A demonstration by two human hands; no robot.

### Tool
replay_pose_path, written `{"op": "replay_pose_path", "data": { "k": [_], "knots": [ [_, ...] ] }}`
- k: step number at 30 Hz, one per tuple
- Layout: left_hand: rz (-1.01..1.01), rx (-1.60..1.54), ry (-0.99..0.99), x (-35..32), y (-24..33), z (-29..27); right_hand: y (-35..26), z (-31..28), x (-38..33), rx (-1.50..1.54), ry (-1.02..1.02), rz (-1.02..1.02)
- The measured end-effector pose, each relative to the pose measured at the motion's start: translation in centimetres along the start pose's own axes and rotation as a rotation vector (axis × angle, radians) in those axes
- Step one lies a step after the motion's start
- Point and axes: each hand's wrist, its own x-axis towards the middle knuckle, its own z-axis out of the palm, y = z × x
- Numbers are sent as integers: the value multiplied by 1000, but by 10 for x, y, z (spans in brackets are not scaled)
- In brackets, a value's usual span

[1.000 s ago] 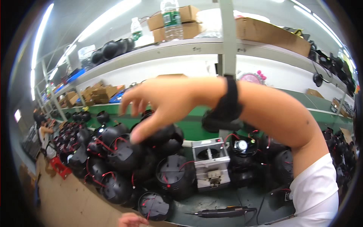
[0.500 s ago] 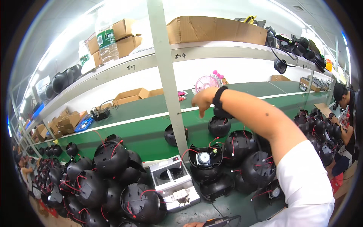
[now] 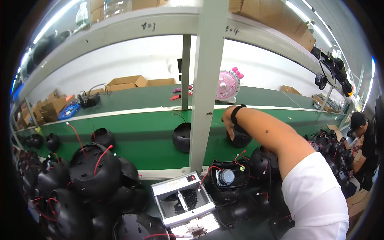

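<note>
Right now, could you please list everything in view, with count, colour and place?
Bench: 1, dark green, below
Belt: 1, green, across the middle
Ledge: 1, dark green, behind the belt
Shelf: 1, pale, above
Post: 1, pale, centre
Shells: many, black, on bench and belt
Wires: several, red, at the shells
Machine: 1, silver, on the bench
Speaker: 1, grey, right of the machine
Fan: 1, pink, on the ledge
Cartons: several, brown, ledge and shelf
Bottles: 2, clear, shelf left
Lights: several, white, overhead
Person: 1, black clothes, far right
Wristband: 1, black, right wrist
Right hand: 1, bare, at a belt shell, grip unclear
Left hand: out of view
</note>
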Motion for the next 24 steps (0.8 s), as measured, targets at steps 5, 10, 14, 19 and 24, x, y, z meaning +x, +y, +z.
{"op": "replay_pose_path", "data": {
  "k": [5, 10, 14, 19, 24],
  "knots": [
    [5, -33, -10, 4, -5, 2, 30, 49, -11, 222, 355, -190],
    [0, -20, 6, 2, -8, 3, 44, 65, -13, 292, 432, -334],
    [-1, -19, -4, 7, -7, 1, 64, 80, 5, 412, 502, -411],
    [-12, -22, 19, 7, -2, 0, 60, 89, 16, 540, 506, -418],
    [-50, -40, -7, 7, 5, -8, 62, 99, 4, 490, 650, -274]
  ]
}}
